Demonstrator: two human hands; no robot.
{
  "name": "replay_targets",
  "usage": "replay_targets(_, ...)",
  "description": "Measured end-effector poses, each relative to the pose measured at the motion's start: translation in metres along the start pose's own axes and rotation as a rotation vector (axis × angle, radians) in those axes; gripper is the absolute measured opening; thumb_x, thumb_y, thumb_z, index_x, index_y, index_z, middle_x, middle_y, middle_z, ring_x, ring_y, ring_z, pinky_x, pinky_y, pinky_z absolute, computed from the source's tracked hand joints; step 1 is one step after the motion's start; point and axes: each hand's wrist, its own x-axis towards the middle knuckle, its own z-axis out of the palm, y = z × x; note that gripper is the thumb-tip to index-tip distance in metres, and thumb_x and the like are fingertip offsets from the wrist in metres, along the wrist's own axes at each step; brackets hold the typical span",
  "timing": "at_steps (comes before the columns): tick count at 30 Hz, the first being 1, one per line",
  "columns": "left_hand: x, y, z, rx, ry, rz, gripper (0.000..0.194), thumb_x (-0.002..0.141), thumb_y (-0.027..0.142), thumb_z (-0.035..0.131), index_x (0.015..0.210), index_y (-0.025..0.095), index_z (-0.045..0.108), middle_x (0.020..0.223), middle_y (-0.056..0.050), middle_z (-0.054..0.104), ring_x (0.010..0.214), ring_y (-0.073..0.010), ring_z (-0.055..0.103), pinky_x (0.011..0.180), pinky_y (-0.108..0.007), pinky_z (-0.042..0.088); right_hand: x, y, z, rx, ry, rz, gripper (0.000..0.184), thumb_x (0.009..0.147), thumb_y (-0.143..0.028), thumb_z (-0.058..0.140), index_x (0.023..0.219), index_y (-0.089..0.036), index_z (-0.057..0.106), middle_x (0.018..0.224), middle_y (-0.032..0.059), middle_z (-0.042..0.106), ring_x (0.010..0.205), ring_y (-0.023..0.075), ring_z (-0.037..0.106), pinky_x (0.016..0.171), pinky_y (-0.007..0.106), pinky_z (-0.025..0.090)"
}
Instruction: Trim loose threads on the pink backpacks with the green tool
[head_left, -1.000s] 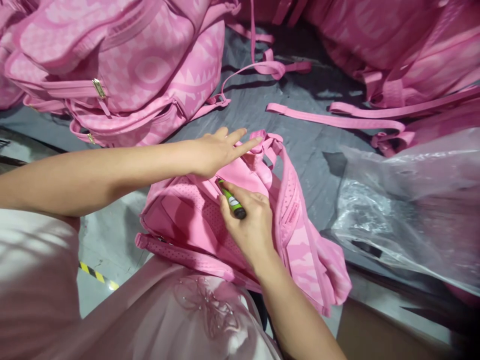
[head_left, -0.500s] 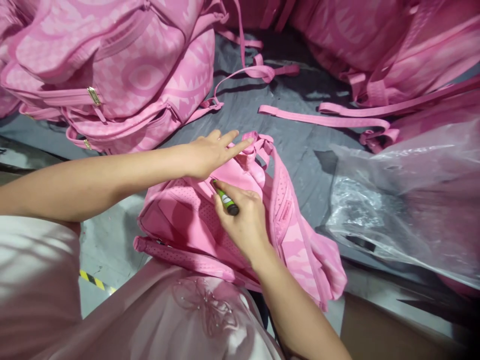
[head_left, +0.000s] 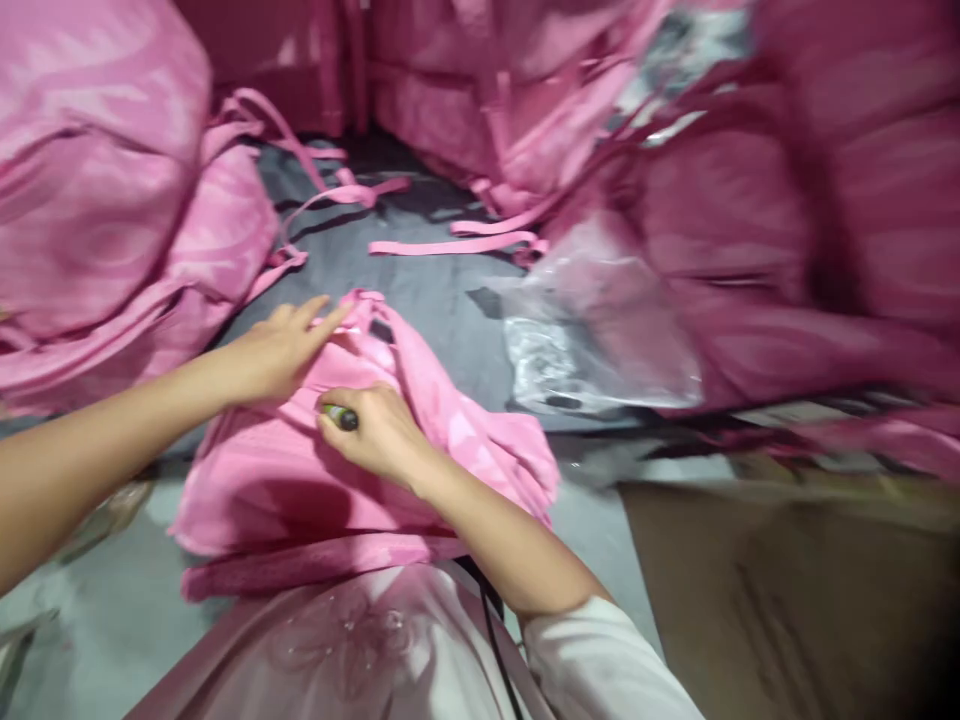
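Observation:
A pink backpack (head_left: 262, 470) lies at the table's near edge, in front of my body, its strap side up. My left hand (head_left: 289, 345) rests flat on its upper part near the top loop, fingers stretched out and apart. My right hand (head_left: 379, 435) is closed around a short green pen-like tool (head_left: 339, 414) with a black end. The tool's other end is by the bag's surface, just below my left hand; its tip is hidden and its exact kind is unclear. Blur softens the bag's details.
More pink backpacks stand at the left (head_left: 90, 220) and right (head_left: 720, 210). Loose pink straps (head_left: 442, 245) trail over the dark table cover (head_left: 322, 260). A clear plastic bag (head_left: 600, 330) lies to the right. Brown cardboard (head_left: 750, 600) is below on the right.
The view has swung right, so the hands and backpack sit further left in it. My left hand still lies on the bag and my right hand still grips the green tool.

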Motion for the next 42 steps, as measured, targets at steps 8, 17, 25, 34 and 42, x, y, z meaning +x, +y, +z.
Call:
replay_targets(8,0.008,-0.021,0.029,-0.09,0.122,0.044,0.118,0.077,0.019,0.061,0.158,0.041,-0.022,0.17,-0.005,0.013,0.133,-0.0445,0.043,0.104,-0.057,0.047,-0.133,0.071,-0.108,-0.281,0.775,0.245,0.02,0.09,-0.016,0.048,0.096,-0.022,0.066,0.098,0.0073,0.075,0.097,0.0229,0.071,0.093,0.04,0.053)
replay_targets(17,0.007,-0.007,0.015,-0.027,0.065,-0.051,0.111,0.077,0.015,0.061,0.163,0.03,-0.007,0.167,-0.015,0.02,0.14,-0.0425,0.043,0.105,-0.049,0.048,-0.135,0.201,-0.108,-0.743,0.37,0.801,0.033,0.094,-0.041,0.062,0.101,-0.01,0.073,0.105,0.0211,0.069,0.093,0.0298,0.067,0.073,0.036,0.05)
replay_targets(25,0.011,-0.011,0.017,-0.05,0.041,-0.07,0.111,0.076,0.01,0.063,0.165,0.026,-0.002,0.166,-0.016,0.02,0.144,-0.0429,0.038,0.112,-0.05,0.041,-0.139,0.195,-0.105,-0.856,0.198,0.783,0.029,0.096,-0.011,0.045,0.106,-0.007,0.072,0.104,0.0204,0.071,0.098,0.0286,0.065,0.071,0.032,0.041)
replay_targets(34,0.011,-0.007,0.015,-0.026,0.021,-0.088,0.113,0.077,0.015,0.069,0.165,0.027,-0.001,0.168,-0.018,0.018,0.144,-0.0425,0.038,0.113,-0.048,0.04,-0.175,0.164,-0.131,-0.815,0.291,0.749,0.032,0.089,-0.015,0.048,0.107,-0.015,0.074,0.122,0.015,0.071,0.105,0.0267,0.065,0.074,0.03,0.045)
replay_targets(42,0.007,0.021,-0.005,0.009,0.002,-0.146,0.131,0.073,0.028,0.085,0.164,0.027,-0.009,0.169,-0.021,0.015,0.144,-0.0438,0.039,0.112,-0.049,0.043,-0.156,0.096,-0.129,-0.143,0.278,0.649,0.034,0.078,-0.046,0.064,0.096,-0.018,0.075,0.063,0.0023,0.069,0.054,0.0206,0.064,0.049,0.027,0.042)
